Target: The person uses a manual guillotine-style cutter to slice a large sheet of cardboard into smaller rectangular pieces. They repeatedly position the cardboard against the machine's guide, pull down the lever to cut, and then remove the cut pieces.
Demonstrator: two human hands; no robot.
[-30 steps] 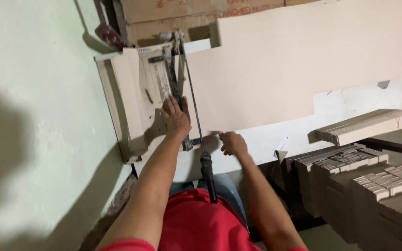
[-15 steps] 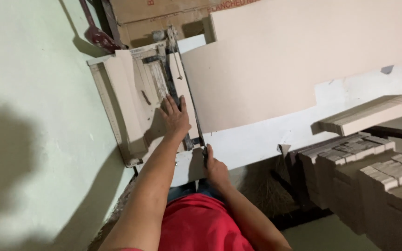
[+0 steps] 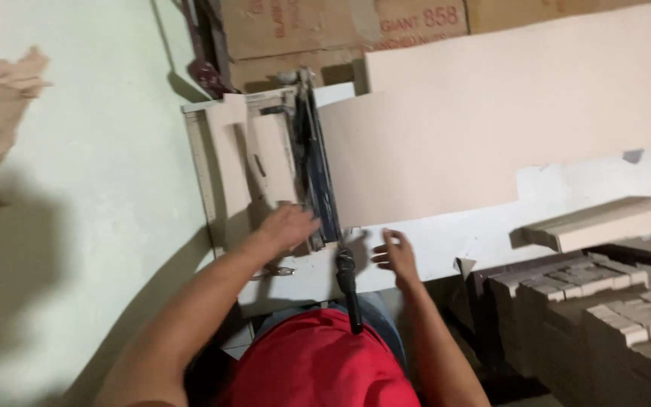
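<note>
Both hands rest at the near end of a paper cutter, the blade arm down.

The left hand (image 3: 286, 226) lies flat, grip apart, on the cutter (image 3: 254, 169) bed just beside the blade arm (image 3: 318, 177). The right hand (image 3: 395, 252) hovers with its grip spread loose, holding nothing, just right of the black handle (image 3: 348, 290), at the near edge of the big cardboard sheet (image 3: 491, 128) that runs under the blade across the white tabletop (image 3: 446, 234). With fingers this near the blade line, a lift and drop of the arm could catch them; the unpinned sheet could also skew. Stacks of cut strips (image 3: 604, 222) sit off to the right.
</note>
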